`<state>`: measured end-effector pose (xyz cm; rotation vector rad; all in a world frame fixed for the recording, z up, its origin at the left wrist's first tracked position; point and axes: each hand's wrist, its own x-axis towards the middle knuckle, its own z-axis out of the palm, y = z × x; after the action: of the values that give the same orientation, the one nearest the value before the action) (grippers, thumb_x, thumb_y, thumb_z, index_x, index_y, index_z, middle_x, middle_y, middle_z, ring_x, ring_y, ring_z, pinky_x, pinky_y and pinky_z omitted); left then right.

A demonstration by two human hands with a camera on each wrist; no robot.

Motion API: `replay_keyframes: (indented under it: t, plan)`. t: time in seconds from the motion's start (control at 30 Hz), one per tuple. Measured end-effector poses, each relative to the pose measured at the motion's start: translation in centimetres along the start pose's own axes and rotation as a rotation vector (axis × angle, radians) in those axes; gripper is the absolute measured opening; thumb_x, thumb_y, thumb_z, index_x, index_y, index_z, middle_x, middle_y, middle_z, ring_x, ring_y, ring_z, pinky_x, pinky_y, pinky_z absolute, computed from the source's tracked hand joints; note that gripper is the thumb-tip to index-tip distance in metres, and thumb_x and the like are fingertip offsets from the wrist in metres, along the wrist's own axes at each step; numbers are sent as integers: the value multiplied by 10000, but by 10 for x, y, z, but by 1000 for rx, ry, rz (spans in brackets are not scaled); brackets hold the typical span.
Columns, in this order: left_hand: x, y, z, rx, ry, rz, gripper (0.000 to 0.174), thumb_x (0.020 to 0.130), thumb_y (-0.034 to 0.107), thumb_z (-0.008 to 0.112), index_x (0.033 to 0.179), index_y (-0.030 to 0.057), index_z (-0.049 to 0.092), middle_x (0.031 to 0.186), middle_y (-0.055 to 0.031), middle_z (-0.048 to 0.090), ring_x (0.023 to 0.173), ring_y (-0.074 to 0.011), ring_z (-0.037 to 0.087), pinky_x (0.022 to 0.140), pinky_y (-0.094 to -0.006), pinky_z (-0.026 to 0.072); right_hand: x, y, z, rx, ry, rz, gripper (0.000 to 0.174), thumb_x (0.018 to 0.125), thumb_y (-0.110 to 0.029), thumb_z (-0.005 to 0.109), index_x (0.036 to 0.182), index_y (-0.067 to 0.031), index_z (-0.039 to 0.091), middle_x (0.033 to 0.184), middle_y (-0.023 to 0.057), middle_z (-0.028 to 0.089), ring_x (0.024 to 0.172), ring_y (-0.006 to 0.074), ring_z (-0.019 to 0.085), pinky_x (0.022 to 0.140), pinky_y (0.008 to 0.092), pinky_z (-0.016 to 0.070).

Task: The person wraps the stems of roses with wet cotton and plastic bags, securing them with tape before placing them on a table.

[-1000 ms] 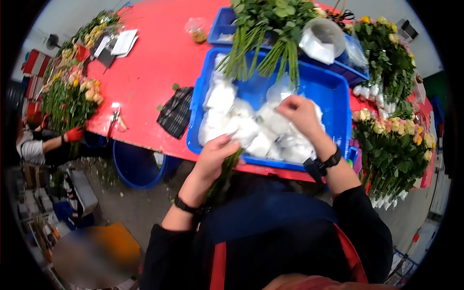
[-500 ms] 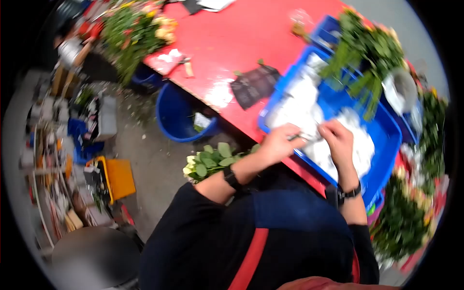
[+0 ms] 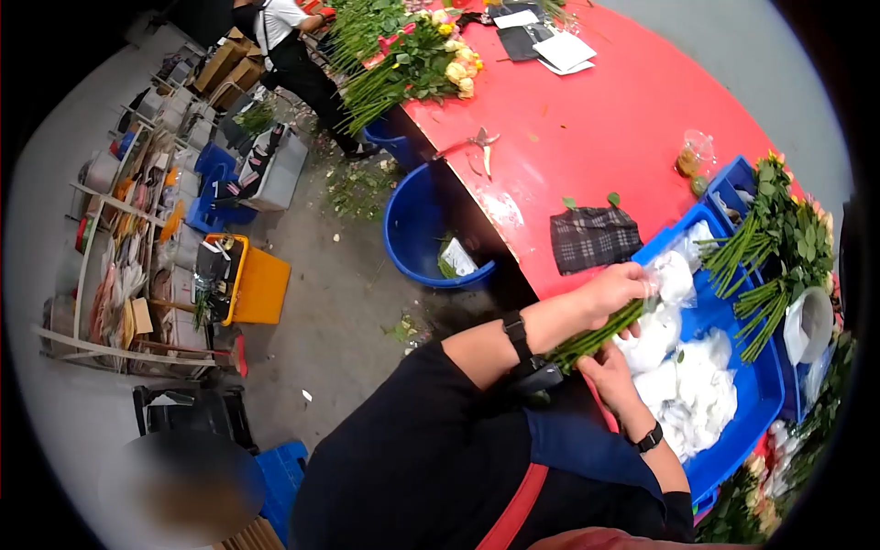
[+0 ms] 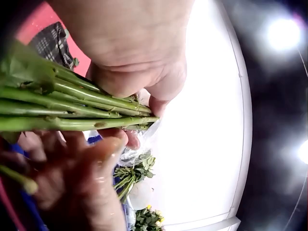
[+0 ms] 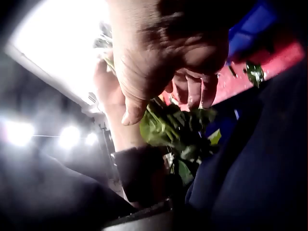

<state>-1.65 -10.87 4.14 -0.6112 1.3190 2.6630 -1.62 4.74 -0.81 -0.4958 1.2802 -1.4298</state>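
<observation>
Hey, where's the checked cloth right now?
In the head view, the checked cloth lies on the red table near its edge, just left of the blue crate and beyond the left hand that grips the green stems.

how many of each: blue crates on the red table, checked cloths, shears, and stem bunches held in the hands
blue crates: 2
checked cloth: 1
shears: 1
stem bunch: 1
total: 5

Blue bucket (image 3: 410,240) beside red table (image 3: 623,119), plaid cloth (image 3: 594,238) and shears (image 3: 472,145) on top
</observation>
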Motion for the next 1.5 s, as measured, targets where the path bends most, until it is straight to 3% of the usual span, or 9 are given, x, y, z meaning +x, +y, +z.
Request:
replay_keyframes:
  t: [0.3,0.43,0.53,0.67,0.8,0.93,1.07,1.23,1.5]
  plan:
    - [-10,-33,-33,517,-92,257,308,935,246,574,1065,-30,616,924,-88,665,831,-121,615,745,-291,494,23,28,-11,-228,116,-58,216,959,-148,546,1055,38,598,919,28,635,857,114,571,790,267,453]
    - [-23,-20,-13,690,-15,218,236,837,166,678,930,-34,595,706,-97,645,662,-133,639,620,-302,515,4,-17,8,-486,142,-323,199,913,-107,570,983,75,609,865,93,642,780,123,563,697,269,448]
    - [-27,-24,0,667,35,197,213,821,151,693,900,-24,600,641,-83,621,578,-125,615,550,-297,499,-39,-44,-31,-737,-9,4,285,914,-99,548,1141,73,565,1002,142,652,871,159,617,728,280,477]
    - [-25,-40,27,765,9,223,204,822,141,691,927,-18,616,630,-50,603,554,-106,583,521,-291,481,-71,-56,-52,61,682,-188,377,890,-143,567,1222,35,545,997,139,676,897,185,658,722,294,508]
    - [-16,-73,57,862,-89,141,384,819,129,676,1161,7,553,731,-48,620,569,-99,569,523,-275,484,-97,-30,-63,-81,678,-208,159,860,-77,631,961,41,668,827,59,643,646,100,554,579,233,452]
    - [-28,-92,95,427,-298,-91,538,847,160,663,1322,54,434,798,-26,582,507,-83,496,453,-233,426,-133,10,-70,-1075,831,-509,101,827,-34,554,793,4,641,757,190,625,686,352,618,624,423,488]
    - [-40,-142,150,912,-77,-34,305,868,261,686,1067,39,622,676,12,559,472,-57,461,422,-213,366,-187,23,-60,-1153,718,-397,63,723,-75,580,688,-60,630,721,154,627,679,361,613,620,457,484]
    - [-61,-201,193,1314,-67,265,348,824,347,688,932,20,635,743,-201,645,704,-352,652,642,-391,504,-268,62,-72,-697,595,-493,286,841,-213,604,972,41,595,886,237,630,874,395,615,774,482,483]
    - [-81,-291,235,1587,-424,67,321,828,302,599,832,-19,595,745,-256,625,758,-427,626,695,-477,493,-463,147,-185,-785,1277,301,242,784,-276,701,833,-39,707,781,140,673,744,273,649,688,390,501]
